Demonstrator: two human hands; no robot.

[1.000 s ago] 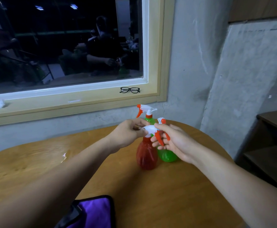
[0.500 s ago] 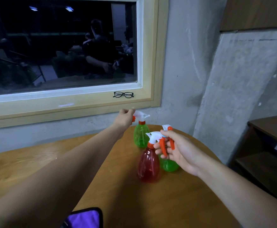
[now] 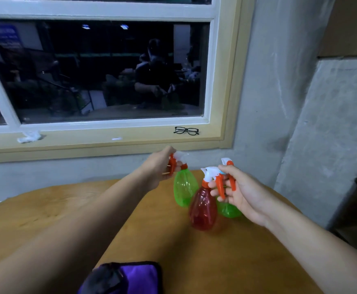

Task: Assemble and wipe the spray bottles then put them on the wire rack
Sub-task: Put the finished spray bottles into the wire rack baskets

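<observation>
Left hand (image 3: 159, 167) out at full reach for us, fingers curled tight round the white-and-orange spray head (image 3: 178, 158) of a green bottle (image 3: 185, 188), which hangs tilted just below and to the right of that fist, near the table's far edge. Over on the other side our right hand (image 3: 243, 194) has a double catch: fingers hooked through the orange triggers (image 3: 220, 186) of two sprayers at once. The red bottle (image 3: 203, 209) sits below and left of those knuckles, and the second green bottle (image 3: 229, 210) is tucked right behind it, directly under the palm (its neck is hidden by the fingers). Red and both greens crowd together, touching or nearly so; whether their bases rest on the wooden table (image 3: 215, 262) we cannot tell, the red one's bottom is blurred. Close to us a purple cloth (image 3: 135, 276) lies at the near edge. Up on the sill (image 3: 109, 143) we spot black glasses (image 3: 186, 131) and a crumpled white wad (image 3: 29, 136), well apart.
</observation>
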